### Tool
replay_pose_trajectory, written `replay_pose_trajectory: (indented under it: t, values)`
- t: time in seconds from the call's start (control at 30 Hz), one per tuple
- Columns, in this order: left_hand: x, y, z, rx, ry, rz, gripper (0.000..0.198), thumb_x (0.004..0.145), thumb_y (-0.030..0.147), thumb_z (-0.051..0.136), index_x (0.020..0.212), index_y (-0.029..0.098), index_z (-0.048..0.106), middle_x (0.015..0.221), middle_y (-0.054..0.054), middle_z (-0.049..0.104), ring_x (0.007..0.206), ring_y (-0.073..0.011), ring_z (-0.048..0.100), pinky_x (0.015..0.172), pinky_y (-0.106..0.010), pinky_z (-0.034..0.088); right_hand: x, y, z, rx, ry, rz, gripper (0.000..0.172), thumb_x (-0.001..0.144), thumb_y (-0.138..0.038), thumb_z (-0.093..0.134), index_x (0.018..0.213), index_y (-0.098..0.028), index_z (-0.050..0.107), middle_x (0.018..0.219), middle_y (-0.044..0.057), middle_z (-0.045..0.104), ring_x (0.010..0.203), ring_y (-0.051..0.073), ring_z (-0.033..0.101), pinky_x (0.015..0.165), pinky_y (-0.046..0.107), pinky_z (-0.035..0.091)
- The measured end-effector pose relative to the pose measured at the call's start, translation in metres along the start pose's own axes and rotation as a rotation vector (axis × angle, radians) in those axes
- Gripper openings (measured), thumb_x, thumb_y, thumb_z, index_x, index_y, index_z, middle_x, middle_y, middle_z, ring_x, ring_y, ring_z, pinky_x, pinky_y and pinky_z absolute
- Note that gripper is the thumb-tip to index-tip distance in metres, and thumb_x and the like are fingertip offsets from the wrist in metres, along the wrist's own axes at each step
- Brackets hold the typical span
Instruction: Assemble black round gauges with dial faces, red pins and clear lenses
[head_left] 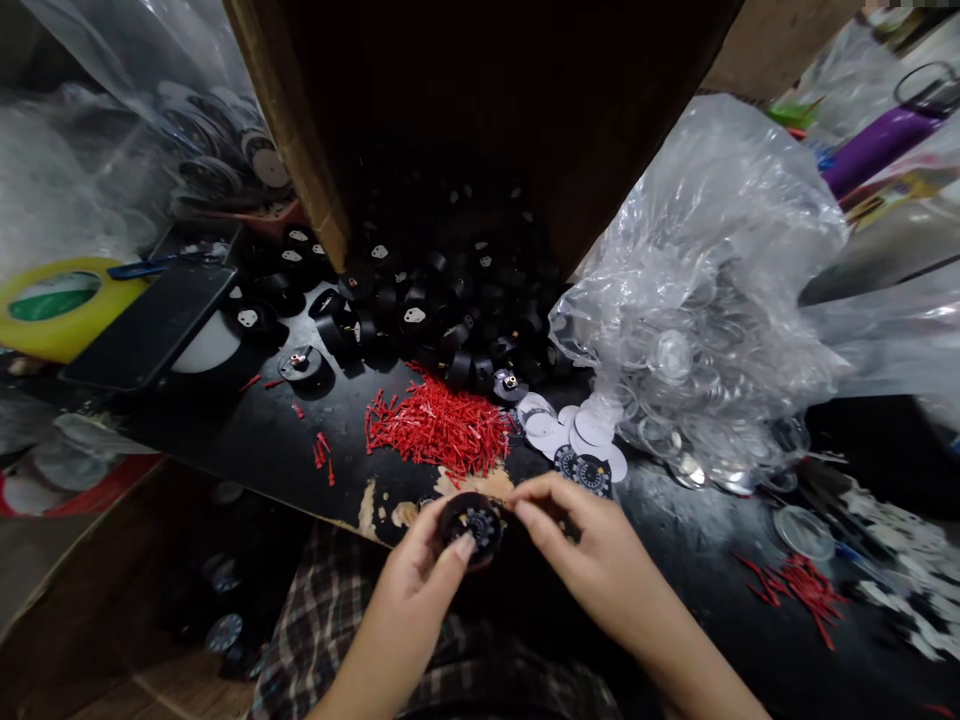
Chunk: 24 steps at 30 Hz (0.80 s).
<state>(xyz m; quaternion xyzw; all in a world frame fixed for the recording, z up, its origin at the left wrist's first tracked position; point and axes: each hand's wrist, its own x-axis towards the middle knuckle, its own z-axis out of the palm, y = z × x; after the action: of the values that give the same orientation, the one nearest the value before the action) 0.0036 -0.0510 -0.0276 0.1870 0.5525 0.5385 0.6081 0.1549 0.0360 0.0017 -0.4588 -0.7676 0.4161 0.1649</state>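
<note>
My left hand (424, 575) is closed round a small round black gauge (480, 527) with a printed dial, its thumb lying across the face. Just right of the gauge's rim, my right hand (570, 525) has thumb and forefinger pinched together. What sits between those fingertips is too small to make out. Beyond both hands lies a heap of red pointers (442, 425). White paper discs (592, 425) and black printed dials (592, 472) are spread to the right of the heap.
Many black gauge housings (420, 315) spill from an open cardboard box (289, 110). A plastic bag of clear lenses (690, 350) stands at right, near more red pointers (806, 590). A phone (154, 330) and yellow tape roll (71, 335) lie left. Below the table edge, another box (90, 600) holds gauges.
</note>
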Motion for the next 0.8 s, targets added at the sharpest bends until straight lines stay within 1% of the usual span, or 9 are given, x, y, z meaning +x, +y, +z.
replay_pose_trajectory:
  t: [0.07, 0.13, 0.2, 0.27, 0.37, 0.47, 0.6, 0.7, 0.8]
  values:
    - [0.002, 0.003, -0.004, -0.056, 0.024, 0.004, 0.031, 0.081, 0.034, 0.065, 0.110, 0.023, 0.067, 0.116, -0.007, 0.068, 0.113, -0.0277, 0.059, 0.099, -0.041, 0.046, 0.017, 0.003, -0.002, -0.313, 0.078, -0.065, 0.015, 0.091, -0.021, 0.047, 0.092, -0.020, 0.062, 0.089, 0.005, 0.067, 0.085, 0.023, 0.060, 0.077, 0.038, 0.041]
    - [0.003, 0.006, -0.005, -0.083, 0.031, 0.012, 0.031, 0.080, 0.034, 0.067, 0.108, 0.022, 0.066, 0.115, -0.007, 0.068, 0.113, -0.0268, 0.059, 0.101, -0.041, 0.044, 0.033, 0.007, -0.002, -0.611, 0.097, -0.105, 0.015, 0.089, -0.019, 0.050, 0.097, -0.019, 0.063, 0.090, 0.008, 0.066, 0.085, 0.027, 0.059, 0.076, 0.041, 0.038]
    - [0.004, 0.008, -0.003, -0.112, 0.040, 0.004, 0.030, 0.080, 0.033, 0.067, 0.107, 0.021, 0.066, 0.113, -0.007, 0.069, 0.110, -0.0258, 0.060, 0.100, -0.040, 0.045, 0.044, 0.009, 0.000, -0.790, 0.083, -0.141, 0.014, 0.089, -0.020, 0.052, 0.097, -0.019, 0.063, 0.089, 0.009, 0.065, 0.084, 0.028, 0.058, 0.073, 0.040, 0.037]
    - [0.004, 0.009, -0.001, -0.147, 0.047, -0.007, 0.028, 0.081, 0.033, 0.066, 0.106, 0.021, 0.066, 0.111, -0.006, 0.069, 0.107, -0.0251, 0.061, 0.097, -0.039, 0.047, 0.049, 0.011, 0.001, -0.857, 0.083, -0.181, 0.012, 0.089, -0.023, 0.053, 0.094, -0.019, 0.064, 0.088, 0.009, 0.065, 0.083, 0.028, 0.058, 0.071, 0.040, 0.036]
    - [0.004, 0.008, 0.002, -0.188, 0.066, -0.013, 0.026, 0.082, 0.033, 0.064, 0.106, 0.021, 0.065, 0.111, -0.005, 0.069, 0.108, -0.0245, 0.061, 0.097, -0.038, 0.047, 0.047, 0.013, 0.001, -0.820, 0.083, -0.201, 0.011, 0.089, -0.021, 0.052, 0.086, -0.019, 0.063, 0.084, 0.007, 0.064, 0.081, 0.026, 0.058, 0.072, 0.039, 0.036]
    - [0.002, 0.006, 0.005, -0.213, 0.085, -0.010, 0.029, 0.083, 0.036, 0.064, 0.109, 0.023, 0.063, 0.112, -0.005, 0.069, 0.113, -0.0251, 0.058, 0.100, -0.039, 0.044, 0.037, 0.013, 0.001, -0.664, 0.121, -0.204, 0.010, 0.087, -0.018, 0.052, 0.080, -0.019, 0.060, 0.079, 0.005, 0.064, 0.078, 0.023, 0.058, 0.072, 0.037, 0.037]
    - [0.003, 0.004, 0.009, -0.202, 0.065, 0.020, 0.033, 0.082, 0.039, 0.064, 0.113, 0.026, 0.062, 0.119, -0.003, 0.066, 0.120, -0.0247, 0.053, 0.107, -0.039, 0.037, 0.022, 0.008, 0.010, -0.472, 0.110, -0.210, 0.010, 0.087, -0.018, 0.051, 0.082, -0.019, 0.060, 0.080, 0.004, 0.065, 0.078, 0.021, 0.058, 0.073, 0.035, 0.036]
    - [0.006, 0.004, 0.014, -0.198, 0.121, -0.003, 0.038, 0.079, 0.041, 0.067, 0.113, 0.027, 0.061, 0.119, -0.002, 0.066, 0.122, -0.0248, 0.052, 0.109, -0.039, 0.035, 0.019, 0.005, 0.018, -0.477, 0.117, -0.119, 0.009, 0.088, -0.020, 0.053, 0.081, -0.019, 0.060, 0.080, 0.003, 0.065, 0.079, 0.020, 0.059, 0.074, 0.035, 0.036]
    - [0.008, 0.005, 0.017, -0.224, 0.212, -0.067, 0.042, 0.073, 0.041, 0.072, 0.112, 0.030, 0.060, 0.121, 0.001, 0.065, 0.126, -0.0240, 0.049, 0.111, -0.037, 0.034, 0.021, 0.005, 0.013, -0.499, 0.141, -0.031, 0.009, 0.087, -0.024, 0.058, 0.081, -0.019, 0.060, 0.081, 0.003, 0.066, 0.082, 0.020, 0.060, 0.076, 0.035, 0.038]
